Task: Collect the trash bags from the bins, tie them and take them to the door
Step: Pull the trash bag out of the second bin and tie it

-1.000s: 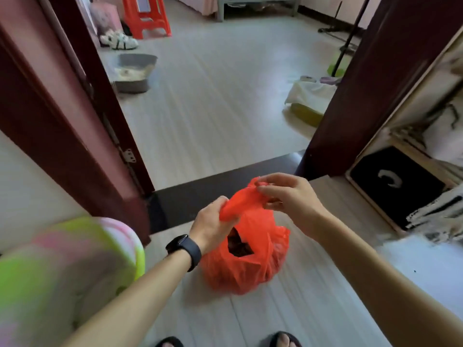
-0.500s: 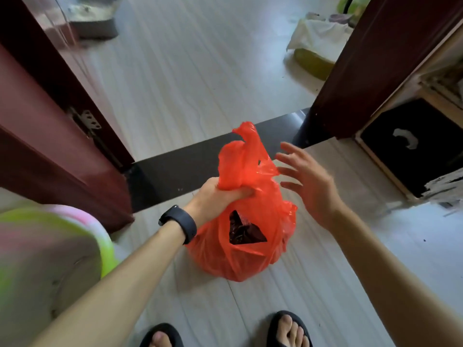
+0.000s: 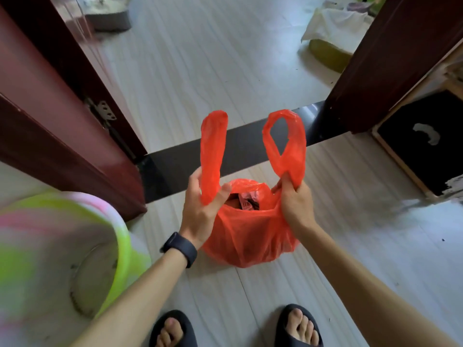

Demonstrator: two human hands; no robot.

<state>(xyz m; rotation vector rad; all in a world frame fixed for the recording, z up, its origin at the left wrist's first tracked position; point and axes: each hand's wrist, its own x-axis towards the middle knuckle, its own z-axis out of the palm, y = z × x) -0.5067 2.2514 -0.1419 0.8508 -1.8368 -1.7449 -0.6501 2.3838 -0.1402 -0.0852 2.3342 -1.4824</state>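
Note:
An orange-red plastic trash bag sits on the pale floor just in front of my feet, its mouth open with dark trash showing inside. Its two handle loops stand upright and apart. My left hand, with a black watch on the wrist, grips the base of the left loop. My right hand pinches the base of the right loop. A green and pink bin stands at my lower left, blurred, its inside bare.
A dark red door stands open on the left and a dark door frame rises on the right, with a black threshold strip between them. Beyond lie a yellow-green bin with a white liner and a grey basin. A black box sits at right.
The bag's top was bunched in my left hand with my right hand open beside it. Now the two handles are pulled apart, one in each hand, and the mouth is open.

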